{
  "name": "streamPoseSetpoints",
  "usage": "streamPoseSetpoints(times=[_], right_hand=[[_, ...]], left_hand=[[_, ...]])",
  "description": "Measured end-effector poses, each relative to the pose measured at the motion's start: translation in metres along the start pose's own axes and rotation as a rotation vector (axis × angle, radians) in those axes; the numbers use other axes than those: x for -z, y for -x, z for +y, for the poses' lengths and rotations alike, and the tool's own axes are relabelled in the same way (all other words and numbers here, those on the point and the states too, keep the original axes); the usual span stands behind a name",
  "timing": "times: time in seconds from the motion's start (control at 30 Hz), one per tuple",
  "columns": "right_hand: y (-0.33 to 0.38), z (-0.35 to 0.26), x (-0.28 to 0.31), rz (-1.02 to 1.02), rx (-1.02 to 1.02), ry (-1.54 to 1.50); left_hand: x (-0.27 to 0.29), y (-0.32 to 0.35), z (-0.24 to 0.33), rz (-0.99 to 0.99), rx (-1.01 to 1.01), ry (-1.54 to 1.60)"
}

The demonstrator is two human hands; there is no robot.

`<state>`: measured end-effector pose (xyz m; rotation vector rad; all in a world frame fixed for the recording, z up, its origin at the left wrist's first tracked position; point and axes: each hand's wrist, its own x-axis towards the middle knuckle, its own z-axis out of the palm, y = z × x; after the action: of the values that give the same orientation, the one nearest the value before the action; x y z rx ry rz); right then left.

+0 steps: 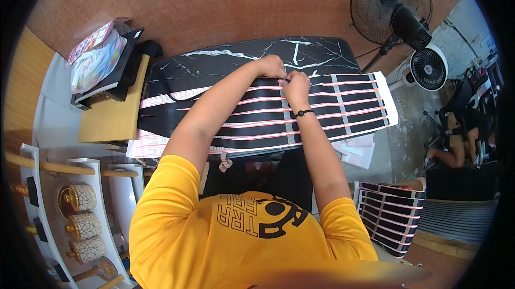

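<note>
Both of my hands work at the far edge of a long white sheet [392,101] that lies across the table. Rows of black straps [314,111] run along it, with thin pink-white gaps between them and grey tape bands [288,117] across them. My left hand [272,66] is closed just beyond the edge; what its fingers hold is hidden. Close beside it, my right hand [296,86], with a dark bracelet on the wrist, pinches the farthest black strap. A small dark piece shows between the two hands. At the left, a loose strap end [165,86] curls over the tabletop.
The table [225,63] has a black marble-patterned top. Two fans [391,7] stand at the far right. A yellow board [115,112] with bags and a black tray is at the left, above shelves of jars [86,224]. Another strapped sheet [389,216] hangs lower right; a person [466,133] crouches beyond.
</note>
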<state>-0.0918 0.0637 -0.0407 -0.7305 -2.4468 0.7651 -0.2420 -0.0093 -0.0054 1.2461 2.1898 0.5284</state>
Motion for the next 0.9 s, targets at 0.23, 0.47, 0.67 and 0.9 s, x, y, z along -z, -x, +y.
streamPoseSetpoints(times=[0.23, 0.47, 0.67, 0.9], right_hand=[[0.011, 0.006, 0.002, 0.108, 0.113, -0.153], [0.007, 0.025, 0.022, -0.025, 0.102, -0.338], [0.009, 0.027, 0.022, -0.01, 0.1, -0.403], [0.024, 0.022, 0.015, 0.077, 0.261, -0.261]], left_hand=[[-0.004, -0.001, -0.004, 0.032, -0.005, -0.051], [-0.007, 0.015, 0.0, 0.179, -0.059, 0.136], [-0.006, 0.056, 0.017, 0.083, -0.144, -0.228], [-0.008, 0.056, 0.022, 0.273, -0.332, -0.543]])
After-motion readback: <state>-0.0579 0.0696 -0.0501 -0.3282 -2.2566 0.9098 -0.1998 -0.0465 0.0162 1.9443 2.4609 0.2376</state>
